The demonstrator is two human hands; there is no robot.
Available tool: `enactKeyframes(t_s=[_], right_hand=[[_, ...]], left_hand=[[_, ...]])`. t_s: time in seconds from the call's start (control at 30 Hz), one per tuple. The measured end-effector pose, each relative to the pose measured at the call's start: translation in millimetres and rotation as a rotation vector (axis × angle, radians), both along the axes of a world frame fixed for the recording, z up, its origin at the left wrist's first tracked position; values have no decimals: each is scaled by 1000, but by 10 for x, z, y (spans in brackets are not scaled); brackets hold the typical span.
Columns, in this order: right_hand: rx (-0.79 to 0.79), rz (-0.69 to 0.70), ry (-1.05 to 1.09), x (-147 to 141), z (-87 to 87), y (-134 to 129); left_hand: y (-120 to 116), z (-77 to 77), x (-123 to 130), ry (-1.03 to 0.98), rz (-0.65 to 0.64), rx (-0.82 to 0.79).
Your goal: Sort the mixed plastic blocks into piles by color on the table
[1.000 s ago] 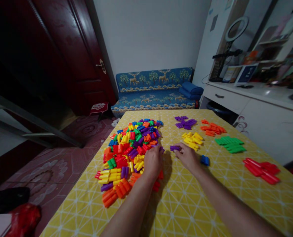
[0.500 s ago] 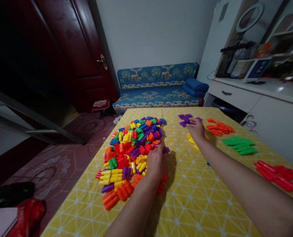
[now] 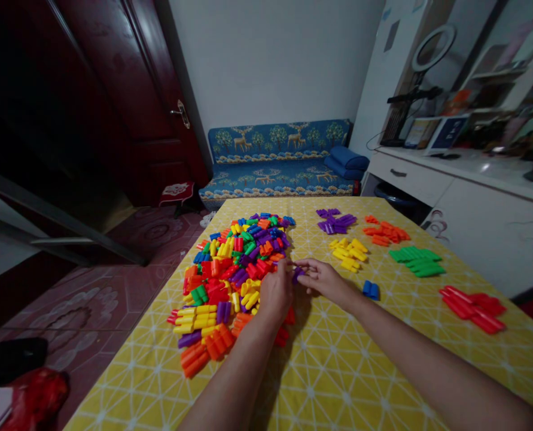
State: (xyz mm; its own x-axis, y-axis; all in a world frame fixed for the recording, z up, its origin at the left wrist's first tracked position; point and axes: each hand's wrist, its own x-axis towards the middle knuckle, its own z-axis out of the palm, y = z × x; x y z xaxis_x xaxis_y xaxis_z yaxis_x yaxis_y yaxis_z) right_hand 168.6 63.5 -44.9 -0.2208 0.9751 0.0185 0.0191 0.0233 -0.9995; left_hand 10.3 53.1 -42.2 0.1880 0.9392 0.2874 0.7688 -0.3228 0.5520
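My left hand is closed at the right edge of a mixed heap of plastic building pieces. Between its fingertips and those of my right hand is a purple building piece, partly covered by the fingers. The right thumb and fingers pinch it from the right side. Sorted by colour, small groups lie to the right: purple pieces, yellow pieces, orange pieces, green pieces, red pieces and a blue piece.
A yellow patterned cloth covers the table. Behind it stands a blue sofa. To the right is a white cabinet with a ring light on it. A dark red door and a small stool are at the left.
My right hand has left the purple group at the back, where purple pieces now lie, and come back to my left hand. Both meet at the purple piece the left hand held. The view shifted slightly.
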Motion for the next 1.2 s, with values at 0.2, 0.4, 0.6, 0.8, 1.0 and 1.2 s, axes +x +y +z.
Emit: enactKeyframes(t_s=[0.2,0.4,0.6,0.8,1.0,1.2], right_hand=[[-85,-86,-2,137,121,356],[96,-510,231,343,289,752],[-63,-443,176,11,-40,139],[-25,-446,172,-188,-225,-299],[92,-399,14,-242,-280,-302],[161,-364,-17,-251,-226,-338]], left_hand=[[-2,-10,-7,-69,-27,-15],[-8,-9,-21,-74,-33,108],[-76,89,-35,101,204,170],[-95,81,-52,194,312,85],[-46,100,-135,191,283,88],[73,9,-196,-377,-14,204]])
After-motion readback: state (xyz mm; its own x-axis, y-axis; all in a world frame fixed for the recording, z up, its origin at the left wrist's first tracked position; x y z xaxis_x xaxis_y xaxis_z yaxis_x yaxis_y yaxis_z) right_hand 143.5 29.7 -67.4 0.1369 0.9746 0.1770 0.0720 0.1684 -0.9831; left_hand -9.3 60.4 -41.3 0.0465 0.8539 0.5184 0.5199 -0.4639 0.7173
